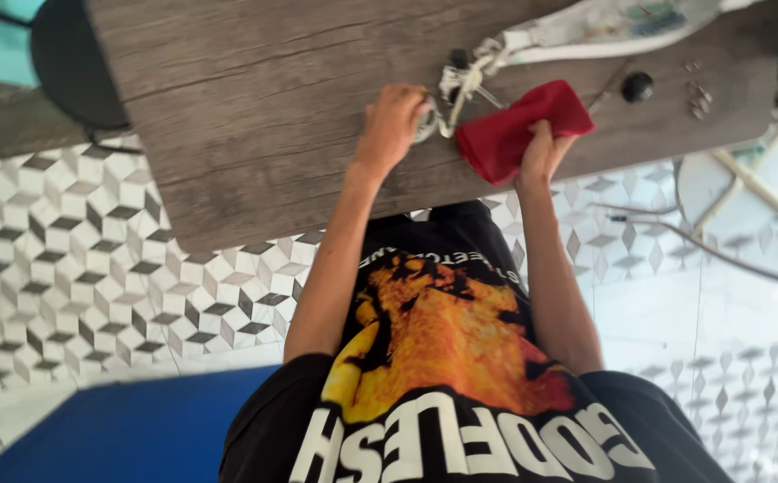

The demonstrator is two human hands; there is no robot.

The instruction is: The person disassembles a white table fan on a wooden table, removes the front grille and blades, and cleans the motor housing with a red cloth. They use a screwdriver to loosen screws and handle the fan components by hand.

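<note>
— What's out on the far left?

— A black round seat [71,63] beside the left edge of the wooden table [255,107]. Below it is patterned tile floor [58,268], and a blue mat [130,429] lies on the floor at the person's left side.

— And the left hand?

— The left hand [393,121] is over the table, a little in from its near edge, about midway along. Its fingers are curled tight around a metal ring [427,123], which is tangled with small metal parts and a white cord [465,76]. The knot is blurred, so I cannot tell the pieces apart.

— Where does the cord go?

— Up towards the far edge, to a white, dirty casing [604,22] that runs off rightward.

— The right hand?

— The right hand [541,152] sits at the near edge, gripping a red cloth [519,125]. The cloth is bunched up and lies on the table just beside the metal ring; its left end nearly touches the tangle.

— Anything further right?

— A thin rod [611,85] pokes out from behind the cloth, and just beyond it is a small black knob [637,87]. Near the right edge lie a few small metal bits [697,97], well apart from both hands.
</note>
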